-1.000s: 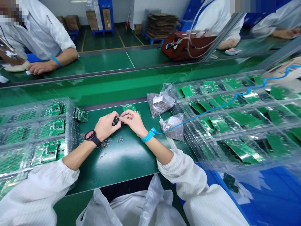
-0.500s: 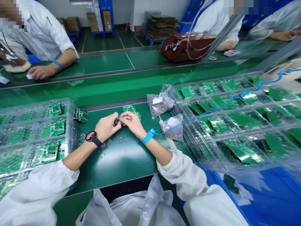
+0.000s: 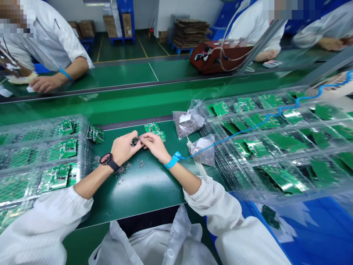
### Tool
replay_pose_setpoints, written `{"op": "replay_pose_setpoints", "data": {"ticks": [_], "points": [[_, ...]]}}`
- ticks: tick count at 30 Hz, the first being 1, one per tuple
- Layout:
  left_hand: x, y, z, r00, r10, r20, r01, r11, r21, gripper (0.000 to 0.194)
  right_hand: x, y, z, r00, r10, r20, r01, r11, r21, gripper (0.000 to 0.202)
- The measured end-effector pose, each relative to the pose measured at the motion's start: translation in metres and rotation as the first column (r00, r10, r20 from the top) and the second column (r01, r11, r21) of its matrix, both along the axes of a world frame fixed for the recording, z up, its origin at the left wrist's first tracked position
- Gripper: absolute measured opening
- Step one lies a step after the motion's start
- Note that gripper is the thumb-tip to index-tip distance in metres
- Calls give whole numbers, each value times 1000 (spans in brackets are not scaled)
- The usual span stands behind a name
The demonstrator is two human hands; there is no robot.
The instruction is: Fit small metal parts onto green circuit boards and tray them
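My left hand [image 3: 124, 147], with a black watch at its wrist, is closed on a small dark item [image 3: 135, 141], probably a circuit board, partly hidden by the fingers. My right hand [image 3: 154, 145], wearing a blue wrist strap [image 3: 173, 161], has its fingertips pinched together against that item; what lies between them is too small to name. Just behind my right hand lie green circuit boards [image 3: 153, 128]. Tiny metal parts [image 3: 141, 163] are scattered on the green mat [image 3: 143, 191] below and beside my hands.
Clear trays of green boards stand at left [image 3: 82, 147] and right [image 3: 264, 154]. A board stack [image 3: 95, 134] sits by the left tray. Two bags of small parts [image 3: 187, 125] [image 3: 204, 151] lie right of my hands. A blue cord crosses the right tray. People sit across.
My hands stay nearly in place, with slight finger movement at the small item. The blue cord has shifted a little, and the hand of the person at the far left has moved slightly left.
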State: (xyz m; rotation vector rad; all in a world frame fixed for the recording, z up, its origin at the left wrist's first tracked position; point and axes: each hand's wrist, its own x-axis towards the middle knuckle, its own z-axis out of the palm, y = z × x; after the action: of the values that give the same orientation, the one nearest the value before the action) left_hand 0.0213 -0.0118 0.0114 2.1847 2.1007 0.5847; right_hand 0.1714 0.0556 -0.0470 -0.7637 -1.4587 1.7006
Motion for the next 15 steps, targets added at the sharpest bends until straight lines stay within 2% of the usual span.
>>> {"op": "replay_pose_setpoints", "data": {"ticks": [4,8,11,15], "points": [[-1,1,-1,1000,9,16,-9,1000,14,17,0,0,-1,1000,18,8,-18,1000,-11,23],[-6,5,2,977,44,207,-54,997,47,18,0,-1,-1,997,76,3,-76,997,-8,24],[-10,6,3,939,55,339,-58,998,0,24,0,-3,1,993,119,26,-119,993,18,25],[-12,7,-4,925,50,376,-18,996,-87,29,-2,-4,2,997,69,40,-72,995,71,23]]}}
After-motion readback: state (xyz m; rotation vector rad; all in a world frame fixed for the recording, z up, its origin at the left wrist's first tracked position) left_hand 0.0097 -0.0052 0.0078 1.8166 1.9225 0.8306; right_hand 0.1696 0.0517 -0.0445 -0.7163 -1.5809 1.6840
